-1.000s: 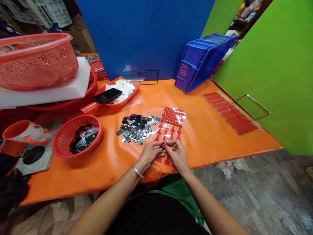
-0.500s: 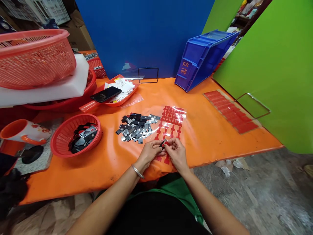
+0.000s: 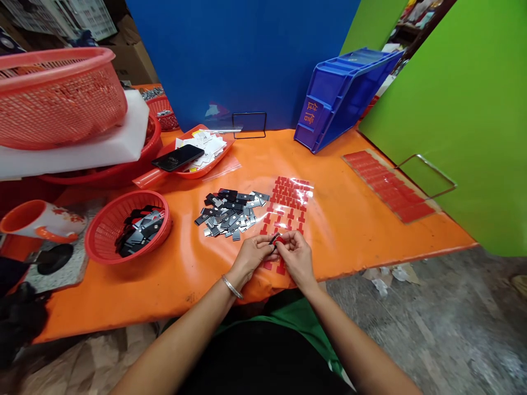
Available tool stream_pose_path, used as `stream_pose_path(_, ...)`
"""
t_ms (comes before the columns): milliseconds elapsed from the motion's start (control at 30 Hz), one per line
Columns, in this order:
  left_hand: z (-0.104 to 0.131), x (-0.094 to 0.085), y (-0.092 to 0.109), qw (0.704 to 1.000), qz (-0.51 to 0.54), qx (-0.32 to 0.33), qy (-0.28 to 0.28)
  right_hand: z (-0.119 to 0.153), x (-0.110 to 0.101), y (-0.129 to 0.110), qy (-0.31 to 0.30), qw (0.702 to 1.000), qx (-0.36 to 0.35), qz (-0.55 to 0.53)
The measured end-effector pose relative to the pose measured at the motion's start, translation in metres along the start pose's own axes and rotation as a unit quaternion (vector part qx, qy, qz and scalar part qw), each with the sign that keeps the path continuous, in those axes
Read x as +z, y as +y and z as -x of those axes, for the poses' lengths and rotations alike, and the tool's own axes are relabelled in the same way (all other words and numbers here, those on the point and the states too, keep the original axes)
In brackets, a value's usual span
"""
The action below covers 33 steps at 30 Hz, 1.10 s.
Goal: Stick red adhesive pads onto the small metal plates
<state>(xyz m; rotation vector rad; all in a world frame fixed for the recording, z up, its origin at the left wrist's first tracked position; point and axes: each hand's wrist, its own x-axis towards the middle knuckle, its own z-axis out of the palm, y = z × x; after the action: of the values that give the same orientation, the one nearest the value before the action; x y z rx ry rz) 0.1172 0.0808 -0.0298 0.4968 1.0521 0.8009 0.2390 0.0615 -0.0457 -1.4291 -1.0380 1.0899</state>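
where the two hands meet: small flat black rectangular piece (image 3: 273, 241), held over the near part of the clear plastic sheet of red t-shaped pieces (image 3: 290, 214)
long axis: slanted, far end leaning right
left hand (image 3: 250, 257): fingertips pinching the black piece from its left
right hand (image 3: 300, 257): thumb and fingers closed on a small red patch (image 3: 280, 240) at the black piece's right side; whether it is stuck down, cannot tell
nearer hand: neither, both in contact
loose pile of flat black and silver pieces (image 3: 230, 214): beyond the left hand, slightly leftward, apart
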Motion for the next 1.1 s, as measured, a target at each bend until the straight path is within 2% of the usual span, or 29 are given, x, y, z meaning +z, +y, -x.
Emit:
stream_pose_path(300, 0.001, 0.009, -0.005, 0.998, -0.002, 0.028, 0.058, 0.009, 0.001, 0.001, -0.027, 0.999, -0.031, -0.026)
stream_pose_path(467, 0.003, 0.010, -0.005, 0.998, 0.001, 0.051, 0.043, 0.013, 0.001, 0.001, 0.010, 0.995, -0.079, 0.061)
stream_pose_path(633, 0.004, 0.009, -0.005, 0.998, -0.003, 0.036, 0.045, 0.005, -0.001, -0.007, 0.065, 0.975, -0.145, 0.157)
stream_pose_path(1100, 0.003, 0.008, -0.005, 0.998, 0.002, 0.036, 0.044, -0.004, -0.001, -0.006, 0.035, 0.991, -0.083, 0.098)
